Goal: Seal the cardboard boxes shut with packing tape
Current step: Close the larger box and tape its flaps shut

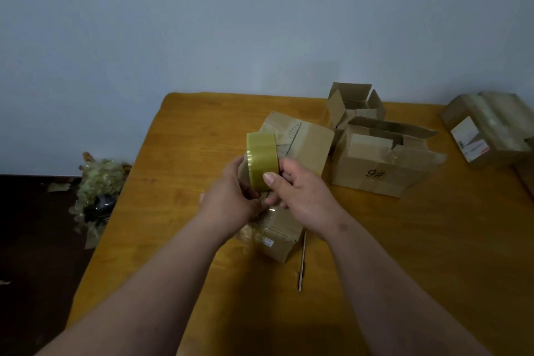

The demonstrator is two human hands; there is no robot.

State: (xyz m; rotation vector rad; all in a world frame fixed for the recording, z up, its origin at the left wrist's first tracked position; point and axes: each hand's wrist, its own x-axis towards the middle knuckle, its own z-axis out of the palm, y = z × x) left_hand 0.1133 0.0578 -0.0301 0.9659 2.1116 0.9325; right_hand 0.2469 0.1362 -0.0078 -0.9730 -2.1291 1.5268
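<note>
Two hands hold the tape roll point(261, 160) above the closed box point(289, 182) at mid-tabletop: the left hand point(231, 196) curls round its near side, the right hand point(300, 196) pinches its face with thumb and fingers. I judge they are freeing the tape's end; next, stick it across the seam. Farther back, toward the right edge, the 9# box point(381, 165) and a small box point(357, 104) stand open.

Yellowish translucent tape roll point(261, 160); brown cardboard boxes, one point(381, 165) marked black "9#"; orange-yellow wood-grain table point(433, 240); pale grey-blue wall point(231, 23); silver rod point(302, 263).
</note>
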